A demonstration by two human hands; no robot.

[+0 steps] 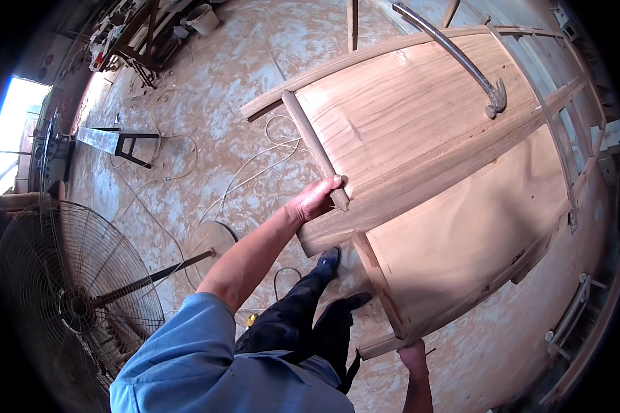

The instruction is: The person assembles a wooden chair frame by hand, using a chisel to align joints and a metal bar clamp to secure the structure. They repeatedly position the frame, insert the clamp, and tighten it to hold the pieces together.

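A large panelled wooden frame (393, 210) stretches from the middle of the view to the right. My left hand (317, 198) grips its middle rail near the left end, the thumb pressed on the tip of a short crosspiece (310, 138). Farther down, my right hand (413, 356) is closed around the near rail beside its corner, its fingers partly hidden under the wood. A claw hammer (458, 55) lies across the far panel, its head toward the middle rail and its dark handle reaching past the far rail.
A big caged fan (79, 310) stands at the lower left, its pole running to a round base (217, 248). Pale cables (238, 182) trail over the stained floor. A low metal-topped bench (100, 140) is at the left; a bucket (203, 19) sits near a cluttered workbench (141, 34).
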